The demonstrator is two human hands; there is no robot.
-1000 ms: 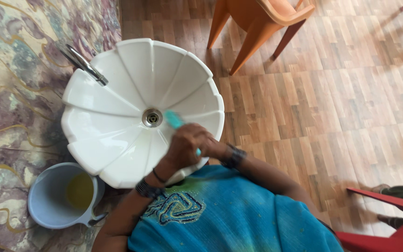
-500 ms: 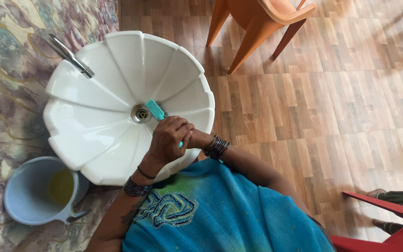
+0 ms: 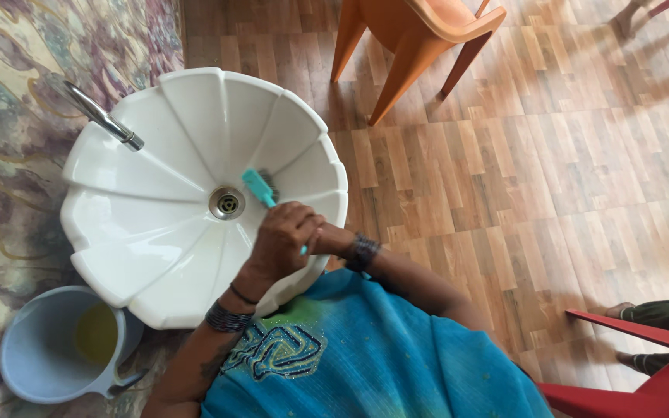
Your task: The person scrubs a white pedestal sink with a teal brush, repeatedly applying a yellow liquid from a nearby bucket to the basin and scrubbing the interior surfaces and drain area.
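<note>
Brush (image 3: 258, 186): teal, bristle head pressed against the inner wall of the white fluted basin (image 3: 156, 139), just right of the drain (image 3: 227, 203); its handle runs back into the left hand (image 3: 284, 238), which is closed in a fist around it. Right hand (image 3: 327, 236) lies tucked behind the left, touching it; whether it grips the handle cannot be told. Metal tap (image 3: 102, 118) overhangs the basin's upper-left rim; a blue jug (image 3: 56, 352) of yellow liquid stands below the basin.

- Basin (image 3: 156, 155): glossy white ceramic, smooth.
- Tap (image 3: 102, 118): shiny metal.
- Brush (image 3: 259, 188): teal plastic, dark bristles.
- Jug (image 3: 32, 364): matt pale plastic.
- Floor (image 3: 543, 178): wood-look, slight sheen.
- Chair (image 3: 412, 35): smooth orange plastic.
</note>
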